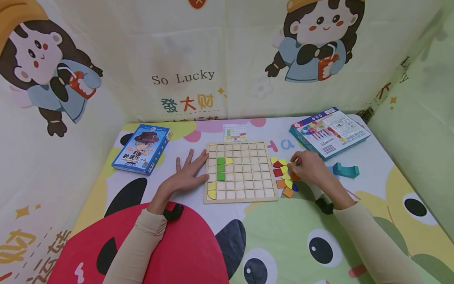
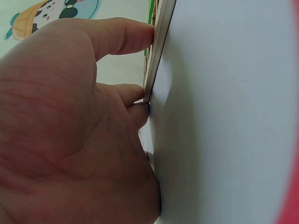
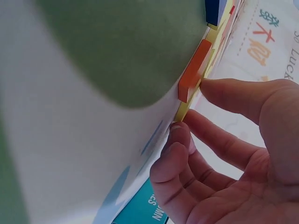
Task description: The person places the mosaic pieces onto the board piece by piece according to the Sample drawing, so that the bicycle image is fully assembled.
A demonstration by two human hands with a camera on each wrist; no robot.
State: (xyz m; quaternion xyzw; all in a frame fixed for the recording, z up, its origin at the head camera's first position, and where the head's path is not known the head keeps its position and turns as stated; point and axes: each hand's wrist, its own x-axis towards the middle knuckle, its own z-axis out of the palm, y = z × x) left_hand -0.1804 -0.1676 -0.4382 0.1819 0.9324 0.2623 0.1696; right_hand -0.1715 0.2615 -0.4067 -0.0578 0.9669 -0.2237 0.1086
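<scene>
A wooden grid board [image 1: 241, 200] lies on the table, with three green square tiles [image 1: 221, 168] in one column and three yellow rounded tiles [image 1: 211, 195] in other cells. My left hand [image 1: 186, 173] rests with spread fingers against the board's left edge; its thumb touches the frame [image 2: 161, 42] in the left wrist view. Right of the board lies a loose group of yellow, red, orange and blue tiles [image 1: 280, 184]. Over this group my right hand [image 1: 309, 167] pinches a yellow tile [image 3: 182, 111] between thumb and index finger, beside an orange tile [image 3: 194, 72].
A small pattern card [image 1: 235, 133] lies behind the board. At the back left is a blue game box [image 1: 142, 149], and at the back right another box [image 1: 330, 132]. A teal curved block [image 1: 346, 170] sits right of my right hand. The cloth is printed with cartoons.
</scene>
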